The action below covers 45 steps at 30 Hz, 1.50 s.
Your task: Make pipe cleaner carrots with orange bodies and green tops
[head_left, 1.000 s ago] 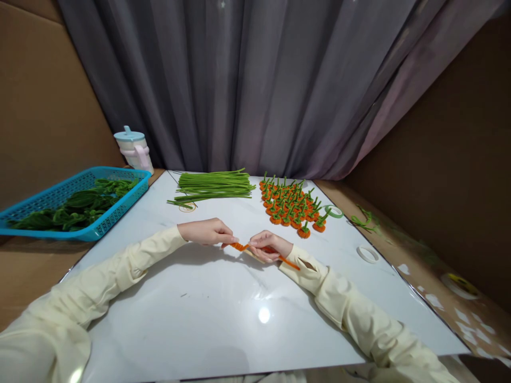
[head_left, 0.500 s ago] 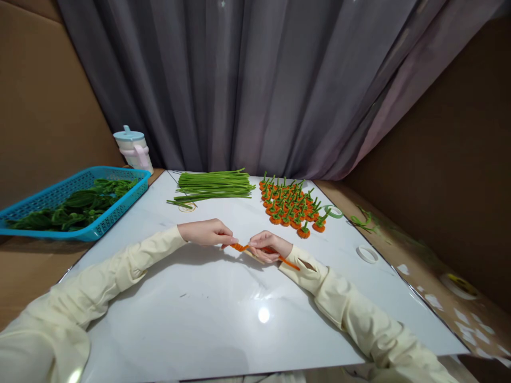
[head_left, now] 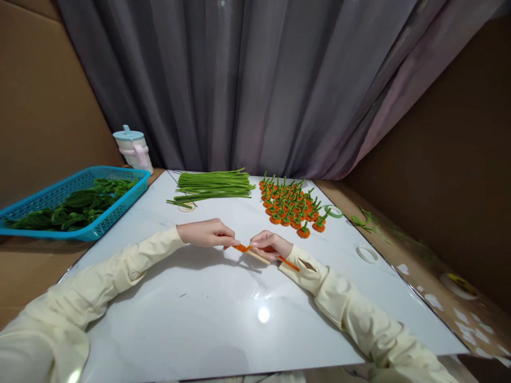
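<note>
Over the middle of the white tabletop, my left hand (head_left: 209, 233) is closed in a pinch at the coiled end of an orange pipe cleaner (head_left: 241, 248). The coils appear to go around a thin pale stick (head_left: 258, 257), which slants down to the right below the fingers. My right hand (head_left: 271, 244) is closed on the same pipe cleaner just right of the coils. Its straight tail sticks out past the right wrist, over the cream sleeve. The stick's left end is hidden by my left fingers.
Behind my right hand stand several orange pumpkin-like pieces with green stems (head_left: 289, 202). Green pipe cleaners (head_left: 215, 184) lie in a bundle at the back. A blue basket (head_left: 98, 230) of green leaves, a lidded cup (head_left: 133, 150) and a white tape roll (head_left: 367, 254) sit around.
My left hand has shifted very slightly right, nearer my right hand. More of the pale stick shows below my right fingers. Both hands keep their grip on the pipe cleaner.
</note>
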Each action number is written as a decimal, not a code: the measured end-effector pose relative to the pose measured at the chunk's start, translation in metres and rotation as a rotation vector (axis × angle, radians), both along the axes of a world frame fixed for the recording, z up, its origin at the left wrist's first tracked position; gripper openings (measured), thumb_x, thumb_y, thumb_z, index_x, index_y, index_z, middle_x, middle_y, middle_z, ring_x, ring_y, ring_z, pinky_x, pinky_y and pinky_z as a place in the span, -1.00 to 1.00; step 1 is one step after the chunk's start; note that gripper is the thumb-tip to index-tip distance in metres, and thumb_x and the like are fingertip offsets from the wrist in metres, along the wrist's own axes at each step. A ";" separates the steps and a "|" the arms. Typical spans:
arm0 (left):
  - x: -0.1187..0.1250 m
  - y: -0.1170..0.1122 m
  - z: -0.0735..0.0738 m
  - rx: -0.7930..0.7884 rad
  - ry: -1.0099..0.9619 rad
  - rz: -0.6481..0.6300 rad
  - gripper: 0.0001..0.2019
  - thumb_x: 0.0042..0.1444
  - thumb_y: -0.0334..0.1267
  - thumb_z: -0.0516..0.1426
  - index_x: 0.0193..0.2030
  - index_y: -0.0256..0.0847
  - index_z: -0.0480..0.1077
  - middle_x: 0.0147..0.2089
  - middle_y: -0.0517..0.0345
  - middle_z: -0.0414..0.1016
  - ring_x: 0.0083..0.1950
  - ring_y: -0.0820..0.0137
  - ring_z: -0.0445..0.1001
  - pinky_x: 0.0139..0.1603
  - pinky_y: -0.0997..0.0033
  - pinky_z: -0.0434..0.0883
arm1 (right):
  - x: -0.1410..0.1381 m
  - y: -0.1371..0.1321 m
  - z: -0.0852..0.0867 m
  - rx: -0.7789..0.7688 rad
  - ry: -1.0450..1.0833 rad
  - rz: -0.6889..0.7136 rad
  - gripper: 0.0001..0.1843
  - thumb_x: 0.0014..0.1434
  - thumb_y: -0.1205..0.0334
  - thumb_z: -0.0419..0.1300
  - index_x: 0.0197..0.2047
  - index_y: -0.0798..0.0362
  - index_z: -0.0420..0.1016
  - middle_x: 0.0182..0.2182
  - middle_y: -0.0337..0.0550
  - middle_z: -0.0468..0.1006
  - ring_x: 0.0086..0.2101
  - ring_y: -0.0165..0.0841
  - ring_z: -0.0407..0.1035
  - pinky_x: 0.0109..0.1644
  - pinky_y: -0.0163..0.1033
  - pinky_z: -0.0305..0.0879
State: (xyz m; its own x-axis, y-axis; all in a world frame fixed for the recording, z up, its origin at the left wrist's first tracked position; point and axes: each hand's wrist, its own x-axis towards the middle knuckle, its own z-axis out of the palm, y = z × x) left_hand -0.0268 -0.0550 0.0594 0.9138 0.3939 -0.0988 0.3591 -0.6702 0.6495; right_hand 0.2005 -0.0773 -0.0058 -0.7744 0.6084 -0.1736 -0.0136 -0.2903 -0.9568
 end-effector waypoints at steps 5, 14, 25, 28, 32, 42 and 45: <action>0.002 -0.004 -0.001 0.010 -0.100 -0.052 -0.69 0.17 -0.16 -0.02 -0.44 -0.31 0.39 -0.59 0.23 0.28 -0.57 0.57 0.17 -0.53 0.61 0.12 | 0.000 -0.003 0.001 -0.005 0.005 0.010 -0.71 0.04 0.17 0.16 -0.58 0.20 0.32 -0.86 -0.39 0.18 -0.86 -0.65 -0.16 -0.81 -0.47 -0.36; 0.020 -0.007 -0.064 -0.243 -0.423 0.466 -0.60 0.17 0.04 -0.13 -0.49 -0.23 0.19 -0.67 0.37 0.01 -0.68 0.57 0.03 -0.67 0.58 0.08 | -0.005 0.004 -0.010 0.006 0.131 -0.151 -0.68 0.06 0.08 0.14 -0.54 0.13 0.23 -0.83 -0.42 0.20 -0.84 -0.64 -0.18 -0.79 -0.47 -0.17; 0.024 -0.010 -0.067 0.116 -0.437 0.638 -0.71 0.14 -0.16 -0.02 -0.48 -0.27 0.35 -0.61 0.30 0.22 -0.57 0.55 0.08 -0.49 0.56 0.10 | -0.010 0.004 -0.005 -0.083 0.083 -0.166 -0.72 0.14 0.13 0.06 -0.33 0.23 0.38 -0.77 -0.29 0.39 -0.85 -0.62 -0.17 -0.82 -0.48 -0.13; 0.024 -0.009 -0.069 0.170 -0.412 0.618 -0.71 0.15 -0.18 -0.02 -0.49 -0.27 0.36 -0.64 0.31 0.19 -0.58 0.55 0.07 -0.51 0.56 0.08 | -0.009 0.003 -0.002 -0.115 0.051 -0.119 -0.69 0.15 0.15 0.05 -0.27 0.28 0.41 -0.75 -0.22 0.42 -0.86 -0.62 -0.14 -0.83 -0.47 -0.15; 0.023 -0.008 -0.073 0.229 -0.392 0.593 -0.71 0.14 -0.21 -0.01 -0.50 -0.28 0.38 -0.65 0.30 0.17 -0.60 0.56 0.05 -0.51 0.55 0.06 | -0.007 0.003 0.002 -0.142 -0.011 -0.061 -0.65 0.15 0.16 0.07 -0.20 0.32 0.43 -0.72 -0.20 0.44 -0.86 -0.64 -0.15 -0.84 -0.48 -0.22; 0.020 -0.003 -0.073 0.242 -0.368 0.581 -0.59 0.10 -0.15 -0.01 -0.71 -0.31 0.24 -0.72 0.34 -0.01 -0.61 0.58 -0.08 -0.55 0.53 0.00 | -0.004 0.003 0.005 -0.130 -0.070 0.033 -0.62 0.12 0.18 0.10 -0.13 0.36 0.43 -0.71 -0.18 0.46 -0.86 -0.64 -0.13 -0.85 -0.49 -0.17; 0.019 -0.003 -0.073 0.220 -0.352 0.565 -0.58 0.09 -0.16 -0.01 -0.73 -0.31 0.22 -0.73 0.35 -0.04 -0.61 0.58 -0.09 -0.55 0.53 -0.01 | -0.001 0.005 0.005 -0.148 -0.066 0.050 -0.64 0.13 0.19 0.11 -0.14 0.35 0.44 -0.72 -0.18 0.46 -0.87 -0.65 -0.14 -0.86 -0.50 -0.19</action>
